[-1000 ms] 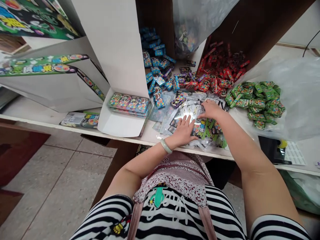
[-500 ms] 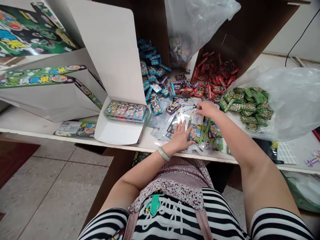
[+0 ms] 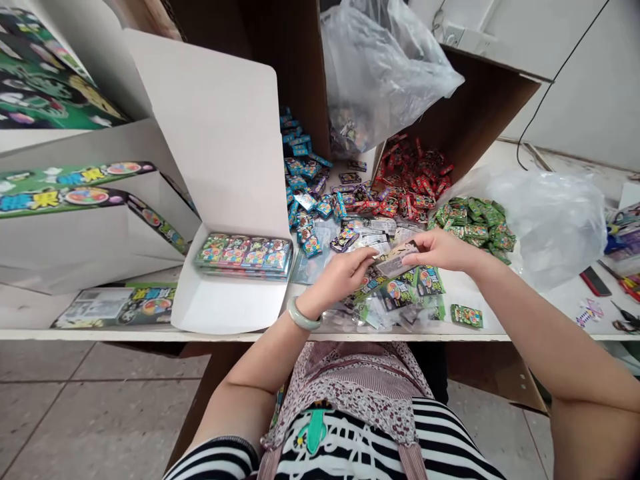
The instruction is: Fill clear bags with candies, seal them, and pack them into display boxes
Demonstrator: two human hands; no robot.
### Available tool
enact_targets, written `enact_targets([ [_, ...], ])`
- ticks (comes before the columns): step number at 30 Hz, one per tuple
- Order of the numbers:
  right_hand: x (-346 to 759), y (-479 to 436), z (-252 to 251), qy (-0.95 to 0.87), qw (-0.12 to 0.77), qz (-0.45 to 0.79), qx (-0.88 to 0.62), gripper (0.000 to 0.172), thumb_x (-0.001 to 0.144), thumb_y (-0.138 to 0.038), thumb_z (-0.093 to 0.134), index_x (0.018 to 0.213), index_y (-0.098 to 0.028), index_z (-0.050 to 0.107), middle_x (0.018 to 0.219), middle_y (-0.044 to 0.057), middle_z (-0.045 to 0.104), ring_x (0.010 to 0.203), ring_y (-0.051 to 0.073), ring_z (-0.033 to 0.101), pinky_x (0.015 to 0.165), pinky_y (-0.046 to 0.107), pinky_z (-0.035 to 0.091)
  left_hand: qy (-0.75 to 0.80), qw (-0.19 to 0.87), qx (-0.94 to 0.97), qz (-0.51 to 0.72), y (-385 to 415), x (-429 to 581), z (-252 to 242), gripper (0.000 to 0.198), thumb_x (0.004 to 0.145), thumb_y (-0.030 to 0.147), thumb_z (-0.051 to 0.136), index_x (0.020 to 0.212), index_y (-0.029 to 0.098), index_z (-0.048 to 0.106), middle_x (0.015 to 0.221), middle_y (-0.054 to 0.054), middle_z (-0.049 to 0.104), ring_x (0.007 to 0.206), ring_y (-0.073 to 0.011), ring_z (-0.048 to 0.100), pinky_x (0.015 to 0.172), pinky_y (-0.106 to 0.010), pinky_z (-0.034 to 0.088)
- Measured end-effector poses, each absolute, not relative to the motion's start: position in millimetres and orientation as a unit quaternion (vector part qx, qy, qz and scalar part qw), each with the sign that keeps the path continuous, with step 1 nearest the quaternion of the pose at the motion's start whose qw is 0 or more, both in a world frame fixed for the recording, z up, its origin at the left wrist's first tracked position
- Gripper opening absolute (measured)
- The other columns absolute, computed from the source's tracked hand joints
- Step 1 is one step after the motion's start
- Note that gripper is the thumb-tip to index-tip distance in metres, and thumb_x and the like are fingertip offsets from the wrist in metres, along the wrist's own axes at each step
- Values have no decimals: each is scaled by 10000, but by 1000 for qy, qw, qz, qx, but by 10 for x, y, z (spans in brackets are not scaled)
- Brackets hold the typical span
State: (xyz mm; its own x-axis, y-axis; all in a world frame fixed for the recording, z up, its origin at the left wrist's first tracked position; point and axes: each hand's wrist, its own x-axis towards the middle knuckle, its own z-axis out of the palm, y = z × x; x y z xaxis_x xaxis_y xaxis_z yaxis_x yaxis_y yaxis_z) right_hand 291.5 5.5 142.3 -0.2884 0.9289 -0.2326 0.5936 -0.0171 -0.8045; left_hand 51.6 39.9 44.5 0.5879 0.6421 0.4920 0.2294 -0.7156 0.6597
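Observation:
A flat printed plastic bag (image 3: 394, 260), dark along its upper edge with a pale printed panel, is held up between my two hands. At its left end the fingers of my left hand (image 3: 345, 275) are closed on it; a pale green bangle circles that wrist. My right hand (image 3: 445, 250) pinches its right end between thumb and fingers. Beneath my hands lie several clear-edged printed bags (image 3: 400, 293), overlapping near the table's front edge. A purple packet (image 3: 344, 239) lies just beyond my left hand. One green packet (image 3: 467, 315) rests alone below my right forearm.
An open white box (image 3: 227, 313) with rows of candy packets stands at left, its lid upright. Blue packets (image 3: 300, 167), red packets (image 3: 413, 173) and green packets (image 3: 477, 220) lie heaped behind. A clear plastic sack (image 3: 385, 73) hangs above. Large printed cartons (image 3: 90, 247) stand far left.
My left hand has lifted from lying flat on the bags and closed on one bag's left end. My right hand has come nearer, holding its right end. The view has shifted.

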Motion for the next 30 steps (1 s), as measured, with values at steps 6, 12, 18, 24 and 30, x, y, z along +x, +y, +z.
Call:
enact_targets([
  [6,2735,86,1223,-632,291,476,-538,447,726,-642,760,868,-223,823,1165,79,774,1130,258,689,1029,437,505,261,132,899,325,378,416,556,395,999,238,479,1379,136,515,1334,-205,660,1278,-322,622,1069,-533,520],
  [12,2727,-29,1341,-667,288,407,-554,438,843,-625,662,966,-230,805,1099,77,781,1065,254,707,1002,458,534,272,189,879,343,400,492,431,351,993,178,458,1323,185,576,1207,-150,737,1077,-256,726,918,-411,609],
  [18,2670,-302,1198,-603,433,208,-636,550,825,-454,743,1330,-272,621,1344,108,665,1330,301,563,1095,515,477,328,387,725,466,540,589,465,275,954,331,576,1178,232,701,1134,-76,773,1039,-240,729,953,-414,586],
  [24,2560,-288,723,-470,485,451,-584,442,746,-567,767,1054,-262,683,1093,53,767,1045,268,705,977,449,553,274,726,481,408,455,910,555,338,753,514,787,913,218,756,938,-35,787,901,-224,734,845,-362,601],
  [30,2634,-388,565,-423,494,465,-601,433,658,-601,811,885,-260,671,877,12,757,851,249,700,781,405,591,280,792,324,435,435,1174,512,426,575,490,914,835,213,720,831,-13,767,918,-220,735,842,-334,589],
])
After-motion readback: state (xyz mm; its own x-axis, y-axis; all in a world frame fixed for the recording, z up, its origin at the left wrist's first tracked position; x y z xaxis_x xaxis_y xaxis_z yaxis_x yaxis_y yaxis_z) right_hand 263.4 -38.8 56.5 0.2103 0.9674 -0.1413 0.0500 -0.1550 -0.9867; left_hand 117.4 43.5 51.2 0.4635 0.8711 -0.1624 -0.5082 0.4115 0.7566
